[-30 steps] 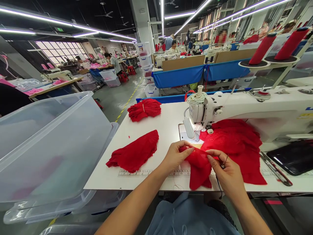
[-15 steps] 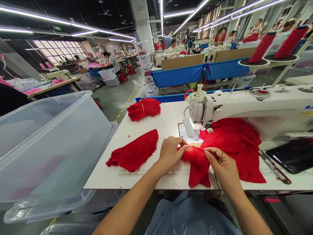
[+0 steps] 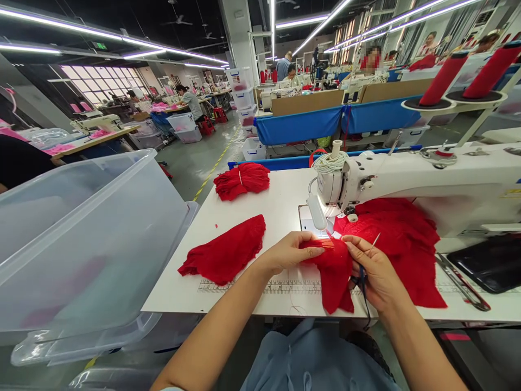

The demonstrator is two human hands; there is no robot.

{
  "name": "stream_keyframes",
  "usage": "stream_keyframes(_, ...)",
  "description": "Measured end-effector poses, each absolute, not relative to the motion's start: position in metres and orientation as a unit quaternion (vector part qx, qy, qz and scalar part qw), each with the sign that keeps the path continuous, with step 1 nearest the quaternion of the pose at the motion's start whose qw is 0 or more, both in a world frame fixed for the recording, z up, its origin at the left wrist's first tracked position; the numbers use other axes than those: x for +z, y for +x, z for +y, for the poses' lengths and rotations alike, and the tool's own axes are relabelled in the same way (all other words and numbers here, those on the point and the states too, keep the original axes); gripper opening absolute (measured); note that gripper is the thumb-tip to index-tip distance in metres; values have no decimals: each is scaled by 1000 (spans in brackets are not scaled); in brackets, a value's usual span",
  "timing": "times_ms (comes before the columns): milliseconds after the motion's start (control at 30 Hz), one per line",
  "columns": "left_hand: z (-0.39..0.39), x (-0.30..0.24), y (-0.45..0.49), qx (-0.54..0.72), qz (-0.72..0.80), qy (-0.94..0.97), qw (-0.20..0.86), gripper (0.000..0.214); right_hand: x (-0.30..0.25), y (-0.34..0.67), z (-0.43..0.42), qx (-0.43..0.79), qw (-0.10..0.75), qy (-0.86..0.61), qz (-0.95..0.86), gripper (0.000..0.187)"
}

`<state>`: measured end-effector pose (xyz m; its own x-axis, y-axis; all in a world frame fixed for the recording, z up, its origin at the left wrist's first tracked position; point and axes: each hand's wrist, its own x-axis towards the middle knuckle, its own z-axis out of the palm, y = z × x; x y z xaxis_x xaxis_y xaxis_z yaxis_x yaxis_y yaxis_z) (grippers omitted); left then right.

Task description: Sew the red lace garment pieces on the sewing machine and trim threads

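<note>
A small red fabric piece [image 3: 336, 279] hangs between my hands at the table's front edge, just before the sewing machine [image 3: 340, 190]. My left hand [image 3: 291, 252] pinches its upper left edge, thumb on top. My right hand [image 3: 372, 274] is closed at the piece's upper right corner, by the lit needle plate. A thin pointed metal tip [image 3: 375, 243] sticks up from the right hand, and a dark cord [image 3: 363, 296] hangs below it; the rest of that tool is hidden. To the right, a heap of red lace fabric [image 3: 401, 250] lies under the machine arm.
A red fabric stack [image 3: 228, 250] and a tied red bundle [image 3: 242, 181] lie left on the white table [image 3: 187, 298]. Tweezers [image 3: 464, 285] and a black phone [image 3: 488, 263] are at right. A clear plastic bin [image 3: 101, 239] stands left; people sit at machines beyond.
My right hand has turned, so the metal tip now points up and the cord shows more. My left thumb lies flatter along the fabric. The view has shifted slightly.
</note>
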<state>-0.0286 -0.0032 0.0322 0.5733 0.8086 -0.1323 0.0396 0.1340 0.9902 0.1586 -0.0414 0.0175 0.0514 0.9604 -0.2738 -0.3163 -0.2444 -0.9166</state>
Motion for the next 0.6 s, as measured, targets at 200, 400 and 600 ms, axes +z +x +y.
stream_keyframes(200,-10,39,-27,301,361,535,702,34,17,162,-48,577,467,-517,-427,49)
stream_keyframes(400,-15,38,-25,307,473,765,310,11,4,160,-55,199,586,-530,-581,12)
stream_keyframes(600,-20,25,-22,251,561,785,79,19,-11,158,-57,10,565,-493,-661,14)
